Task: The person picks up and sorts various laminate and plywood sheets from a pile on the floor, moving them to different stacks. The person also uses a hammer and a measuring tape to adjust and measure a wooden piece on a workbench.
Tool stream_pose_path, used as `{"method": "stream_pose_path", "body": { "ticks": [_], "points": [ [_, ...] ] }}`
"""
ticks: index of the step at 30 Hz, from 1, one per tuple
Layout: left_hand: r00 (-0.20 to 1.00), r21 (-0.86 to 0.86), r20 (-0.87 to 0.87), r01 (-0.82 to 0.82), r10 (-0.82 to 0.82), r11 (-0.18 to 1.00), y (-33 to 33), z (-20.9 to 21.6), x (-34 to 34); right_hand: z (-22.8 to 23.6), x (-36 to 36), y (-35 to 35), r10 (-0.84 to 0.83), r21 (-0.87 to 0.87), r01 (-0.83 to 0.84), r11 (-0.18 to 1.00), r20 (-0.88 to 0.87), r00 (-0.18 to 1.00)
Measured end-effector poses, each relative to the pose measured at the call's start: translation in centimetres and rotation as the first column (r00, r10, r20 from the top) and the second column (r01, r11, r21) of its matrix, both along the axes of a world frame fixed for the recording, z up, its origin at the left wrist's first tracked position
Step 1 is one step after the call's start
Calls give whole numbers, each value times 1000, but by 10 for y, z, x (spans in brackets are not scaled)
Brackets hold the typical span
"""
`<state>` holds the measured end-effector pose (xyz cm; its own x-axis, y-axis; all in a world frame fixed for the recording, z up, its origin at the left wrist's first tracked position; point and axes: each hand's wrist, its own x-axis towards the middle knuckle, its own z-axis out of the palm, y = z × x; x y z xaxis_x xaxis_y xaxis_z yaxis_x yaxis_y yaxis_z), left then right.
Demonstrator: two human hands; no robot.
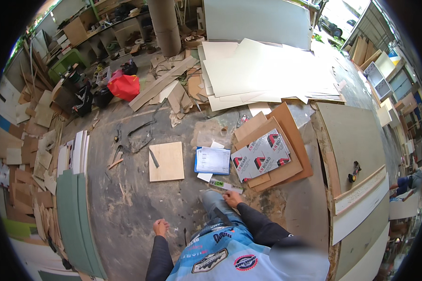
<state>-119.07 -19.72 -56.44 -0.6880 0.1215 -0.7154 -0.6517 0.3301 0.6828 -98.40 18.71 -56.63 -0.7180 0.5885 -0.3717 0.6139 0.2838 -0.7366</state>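
Observation:
My left hand (161,227) hangs over the floor at my left side, its fingers loosely apart and nothing seen in them. Beside my knee is my right hand (231,198), its fingers curled in; whatever they may hold is too small to make out. Just beyond it lies a green and white printed strip (226,185). Farther out, a blue clipboard with white paper sheets (213,160) rests on the floor. To its left is a square plywood piece (173,171) with a dark, narrow pointed thing (154,158) on top.
Brown boards (295,154) and a printed grey panel (262,157) are stacked at the right. Large white sheets (267,70) lie beyond, near a red bag (124,86). Green boards (72,220) lie left; a table-like panel (351,136) bears a black-and-yellow tool (355,172).

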Motion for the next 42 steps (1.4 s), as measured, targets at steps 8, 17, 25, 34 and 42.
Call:
{"method": "stream_pose_path", "body": {
  "ticks": [8,17,25,34,42],
  "points": [
    [996,201,37,67,-76,977,132,34,-156,-17,-139,57,108,-31,-104,994,396,912],
    [980,-166,161,145,-118,975,77,-15,-327,-5,-324,170,-92,64,77,995,288,953],
    [461,-500,-256,690,-850,524,144,-58,-457,27,-473,234,-358,86,355,931,20,934],
    [294,-420,-11,866,-956,271,312,-40,-668,-66,-565,279,-345,50,351,935,360,867],
    [-61,-593,37,802,-997,-71,457,-5,-925,-31,-691,365,-742,66,739,670,53,668]
  ]
}}
